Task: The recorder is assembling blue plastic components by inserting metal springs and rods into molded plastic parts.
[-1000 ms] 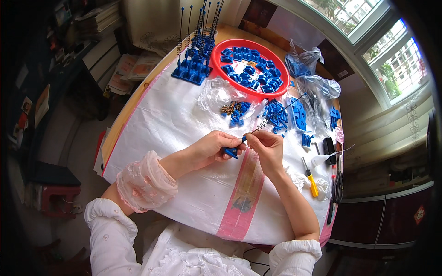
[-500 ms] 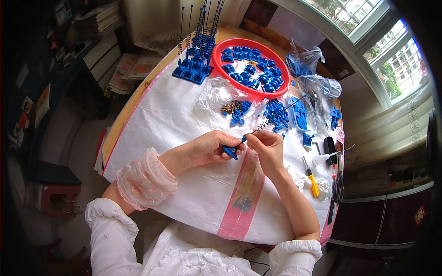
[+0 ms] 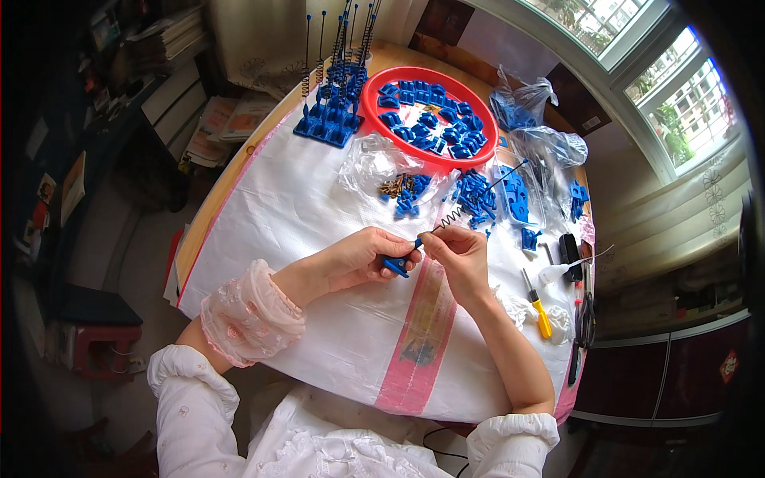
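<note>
Over the middle of the table, my left hand (image 3: 368, 256) is closed around a small blue plastic piece (image 3: 395, 265) with a wedge-shaped end. My right hand (image 3: 460, 253) pinches the lower end of a thin black rod with a coil spring (image 3: 452, 218) around it. The rod slants up to the right and ends in a small blue tip (image 3: 525, 162). Its lower end meets the blue piece between my two hands; my fingers partly cover the joint. Beyond my hands lie a pile of small blue parts (image 3: 476, 199) and some brass-coloured screws (image 3: 397, 186).
A red round tray (image 3: 369, 119) holds many blue clips. At the far left stand finished-looking spring rods in blue bases (image 3: 325, 123). On the right are a clear box of blue parts (image 3: 516, 195), a yellow-handled screwdriver (image 3: 543, 319), a white dropper bottle (image 3: 554, 274) and a white cloth (image 3: 560, 327).
Both hands keep their grip and stay nearly in place. The spring rod's exposed end shows slightly more clearly, shifted a little left. The whole view has moved slightly.
</note>
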`<state>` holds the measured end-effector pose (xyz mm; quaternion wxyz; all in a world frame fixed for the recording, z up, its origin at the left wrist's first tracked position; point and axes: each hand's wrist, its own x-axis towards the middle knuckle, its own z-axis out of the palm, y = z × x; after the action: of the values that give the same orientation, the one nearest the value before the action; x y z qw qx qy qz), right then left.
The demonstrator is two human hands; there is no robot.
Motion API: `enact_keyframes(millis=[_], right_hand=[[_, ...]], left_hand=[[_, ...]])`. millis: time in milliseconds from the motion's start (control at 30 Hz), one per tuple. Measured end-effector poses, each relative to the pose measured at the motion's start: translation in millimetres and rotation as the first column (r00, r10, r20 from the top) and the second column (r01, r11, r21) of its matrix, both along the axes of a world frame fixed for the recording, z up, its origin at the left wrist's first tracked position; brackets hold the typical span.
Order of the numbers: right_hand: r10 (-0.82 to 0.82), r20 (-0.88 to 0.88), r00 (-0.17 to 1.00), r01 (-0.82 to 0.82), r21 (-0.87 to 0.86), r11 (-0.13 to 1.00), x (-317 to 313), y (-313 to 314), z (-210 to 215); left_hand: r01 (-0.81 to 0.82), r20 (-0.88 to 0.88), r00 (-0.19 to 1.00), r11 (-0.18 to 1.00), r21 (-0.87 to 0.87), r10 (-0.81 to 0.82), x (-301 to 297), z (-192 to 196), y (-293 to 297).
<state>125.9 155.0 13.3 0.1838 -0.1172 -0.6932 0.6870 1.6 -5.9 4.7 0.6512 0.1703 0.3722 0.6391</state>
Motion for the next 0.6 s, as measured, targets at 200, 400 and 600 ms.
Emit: enact_keyframes(millis=[200,400,600], right_hand=[[0.002,0.003,1.000,-0.002,0.017,1.000,2,1,1],[0.031,-0.038,0.999,-0.029,0.041,0.999,2,4,-2],[0.063,-0.148,0.987,-0.052,0.075,0.996,1,8,-6]], left_hand=[[-0.024,-0.044,0.999,1.000,0.005,0.024,3,0,0],[-0.039,-0.071,0.997,0.999,-0.024,0.037,6,5,-2],[-0.057,-0.167,0.984,0.998,0.008,0.058,10,6,1]])
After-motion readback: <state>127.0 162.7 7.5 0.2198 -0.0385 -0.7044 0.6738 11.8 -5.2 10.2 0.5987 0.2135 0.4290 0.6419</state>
